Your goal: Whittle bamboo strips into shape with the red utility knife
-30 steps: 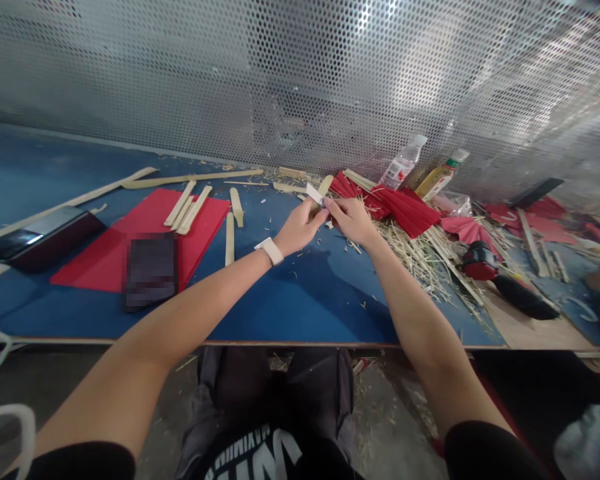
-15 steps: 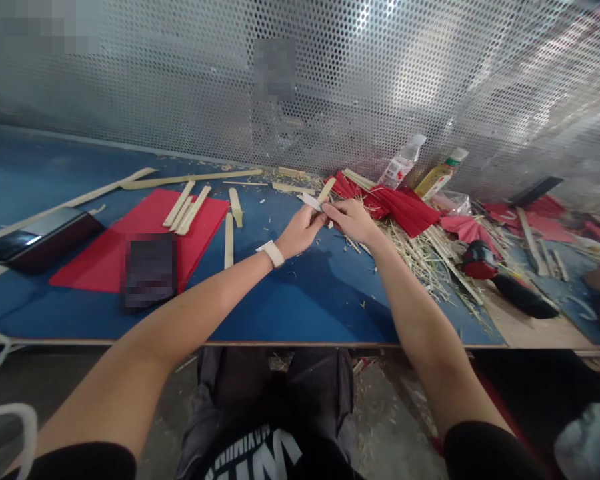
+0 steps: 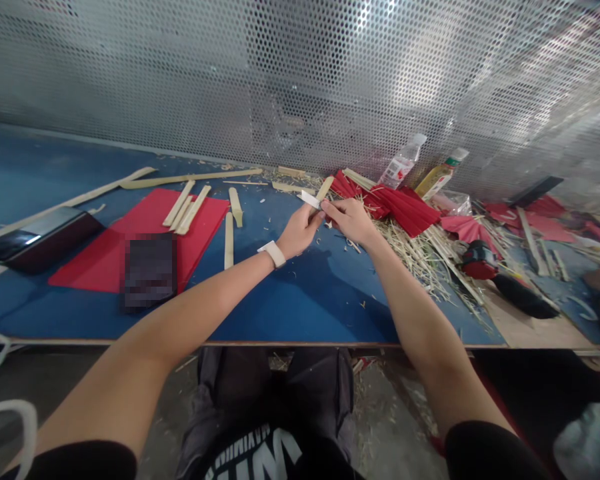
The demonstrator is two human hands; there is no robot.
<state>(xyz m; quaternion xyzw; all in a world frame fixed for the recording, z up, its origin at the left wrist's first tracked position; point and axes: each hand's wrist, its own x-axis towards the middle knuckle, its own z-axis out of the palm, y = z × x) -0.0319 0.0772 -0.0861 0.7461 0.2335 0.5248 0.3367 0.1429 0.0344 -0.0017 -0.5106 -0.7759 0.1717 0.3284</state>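
Near the middle of the blue table [image 3: 300, 307], my left hand [image 3: 299, 233] and my right hand [image 3: 349, 221] meet at the fingertips. A flat pale bamboo strip [image 3: 325, 188] sticks up out of my left hand's closed fingers. Across it lies a white-grey blade-like piece [image 3: 310, 199], its tip pointing left. My right hand's fingers are pinched at the inner end of this piece; the exact grip is hidden by the fingers. The lower end of the strip is also covered.
On the left are a red sheet [image 3: 100, 253] with bamboo strips [image 3: 195, 210], a dark pouch [image 3: 150, 272] and a dark device [image 3: 40, 237]. On the right lie shavings [image 3: 420, 260], red cloth [image 3: 405, 207], two bottles [image 3: 400, 163] and a red-black tool [image 3: 480, 263]. Another person's arm shows at the right edge.
The bamboo strip and the blade-like piece have shifted slightly left between my hands. Both hands keep nearly the same place and hold.
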